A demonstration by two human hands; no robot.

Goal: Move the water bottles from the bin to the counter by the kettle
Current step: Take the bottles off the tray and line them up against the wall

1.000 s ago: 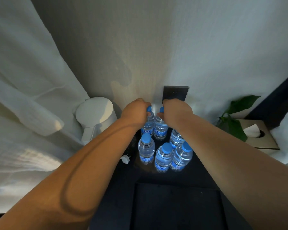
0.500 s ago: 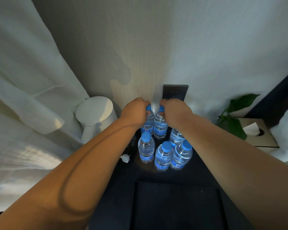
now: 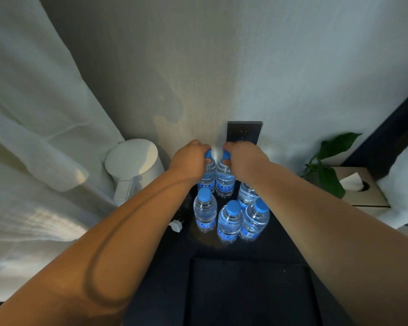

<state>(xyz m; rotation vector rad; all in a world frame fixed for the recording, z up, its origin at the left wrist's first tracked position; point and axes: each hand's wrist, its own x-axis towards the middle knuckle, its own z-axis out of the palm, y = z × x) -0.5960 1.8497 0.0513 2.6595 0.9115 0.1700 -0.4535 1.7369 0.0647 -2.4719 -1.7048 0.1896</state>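
Note:
Several clear water bottles with blue caps and blue labels stand on the dark counter against the wall. My left hand grips the cap end of the back left bottle. My right hand grips the cap end of the back right bottle. Both bottles are upright, side by side, close to the wall. In front stand three more bottles, and another one is partly hidden under my right forearm. The white kettle stands just left of the bottles.
A dark wall socket plate sits above my right hand. A small white plug lies left of the front bottles. A green plant and a tissue box are at the right. White curtain hangs at the left. A dark rectangular recess lies nearest me.
Both hands with their bottles have stayed almost still by the wall; the view has shifted only slightly.

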